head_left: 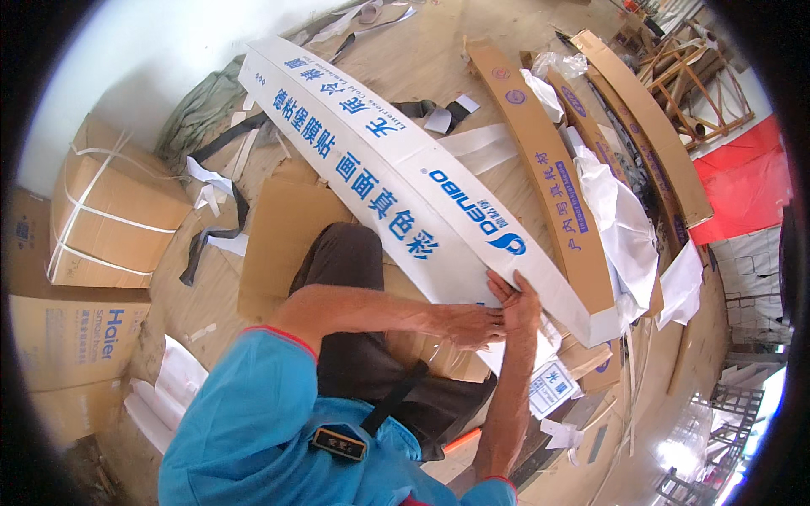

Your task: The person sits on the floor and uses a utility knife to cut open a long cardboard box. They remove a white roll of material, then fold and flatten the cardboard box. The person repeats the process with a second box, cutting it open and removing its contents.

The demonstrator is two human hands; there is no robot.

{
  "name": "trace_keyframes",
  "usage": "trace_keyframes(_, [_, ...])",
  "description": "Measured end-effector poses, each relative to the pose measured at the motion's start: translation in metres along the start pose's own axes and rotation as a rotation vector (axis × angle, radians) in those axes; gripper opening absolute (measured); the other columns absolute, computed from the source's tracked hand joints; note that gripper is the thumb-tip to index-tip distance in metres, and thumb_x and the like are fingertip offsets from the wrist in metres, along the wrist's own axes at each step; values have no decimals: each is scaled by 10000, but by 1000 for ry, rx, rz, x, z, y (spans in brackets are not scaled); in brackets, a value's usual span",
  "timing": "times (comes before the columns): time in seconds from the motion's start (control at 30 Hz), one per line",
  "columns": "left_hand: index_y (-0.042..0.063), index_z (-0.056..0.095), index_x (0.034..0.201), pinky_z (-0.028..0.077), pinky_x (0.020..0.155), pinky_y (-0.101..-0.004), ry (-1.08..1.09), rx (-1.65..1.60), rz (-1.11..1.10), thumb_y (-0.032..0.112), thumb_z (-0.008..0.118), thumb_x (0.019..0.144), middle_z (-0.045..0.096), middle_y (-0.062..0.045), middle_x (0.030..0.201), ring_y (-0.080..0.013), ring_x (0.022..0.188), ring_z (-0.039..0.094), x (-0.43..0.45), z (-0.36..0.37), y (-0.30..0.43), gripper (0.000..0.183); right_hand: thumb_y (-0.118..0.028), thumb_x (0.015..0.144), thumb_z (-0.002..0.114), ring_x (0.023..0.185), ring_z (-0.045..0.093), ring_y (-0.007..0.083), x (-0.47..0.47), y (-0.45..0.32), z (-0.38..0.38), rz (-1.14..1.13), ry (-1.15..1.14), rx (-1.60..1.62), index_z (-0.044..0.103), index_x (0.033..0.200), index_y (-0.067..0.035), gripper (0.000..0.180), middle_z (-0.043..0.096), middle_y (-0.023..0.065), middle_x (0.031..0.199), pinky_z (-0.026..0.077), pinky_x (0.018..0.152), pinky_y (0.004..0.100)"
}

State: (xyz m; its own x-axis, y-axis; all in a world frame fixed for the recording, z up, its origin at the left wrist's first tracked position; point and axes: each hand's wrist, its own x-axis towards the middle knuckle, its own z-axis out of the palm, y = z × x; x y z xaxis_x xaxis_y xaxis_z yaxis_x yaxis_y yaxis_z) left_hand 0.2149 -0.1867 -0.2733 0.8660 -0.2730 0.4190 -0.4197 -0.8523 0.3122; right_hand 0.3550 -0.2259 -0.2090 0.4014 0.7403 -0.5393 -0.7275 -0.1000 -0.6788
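Note:
A long white cardboard box (386, 152) with blue printed lettering slants across the view in front of my knees. My right hand (524, 302) lies at its near end, fingers bent over the long edge between two faces. Close against the right wrist is my left hand (471, 326), its fingers curled. Whatever the left fingers hold, if anything, is hidden. Beneath the hands, a white label (552, 386) with printing shows on a pale surface. A brown cardboard piece (285, 240) lies beside my knee, partly under the white box.
To the right lie long brown cardboard boxes (538, 164) and crumpled white sheeting (614, 215). Strapped carton (114, 215) and Haier carton (76, 341) stand left. Black strip (237, 209) and paper scraps litter the floor. A rusty metal frame (702, 95) stands at far right.

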Motion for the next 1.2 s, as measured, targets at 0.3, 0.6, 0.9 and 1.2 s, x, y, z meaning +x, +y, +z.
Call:
trace_keyframes(0.3, [34, 440, 1536, 89, 1321, -485, -279, -5, 6, 440, 577, 1009, 368, -141, 1631, -292, 1561, 239, -14, -44, -52, 679, -152, 999, 570, 928, 743, 406, 10, -4, -49, 90, 162, -12, 532, 1258, 84, 353, 703, 288, 1076, 644, 779, 441])
trace_keyframes(0.6, [51, 389, 1561, 100, 1318, -523, -321, -184, -66, 405, 537, 1013, 259, -136, 1674, -327, 1575, 191, -24, -26, -67, 669, -154, 990, 607, 673, 673, 254, 10, 29, -44, -75, 79, 142, 569, 1238, 70, 337, 665, 156, 763, 594, 690, 404])
trace_keyframes(0.9, [41, 478, 1477, 130, 1315, -528, -356, -184, -82, 445, 557, 1002, 391, -153, 1587, -326, 1544, 265, -26, -25, -66, 629, -191, 931, 720, 534, 628, 187, 3, 25, -26, -206, 45, -344, 615, 1194, 65, 381, 747, 224, 901, 508, 471, 292])
trace_keyframes(1.2, [23, 475, 1480, 139, 1317, -524, -278, -180, -54, 409, 614, 966, 411, -180, 1556, -353, 1513, 300, -25, -25, -67, 658, -204, 966, 685, 565, 588, 163, 11, 28, -25, -124, 97, -96, 623, 1109, -4, 254, 642, 95, 730, 427, 476, 275])
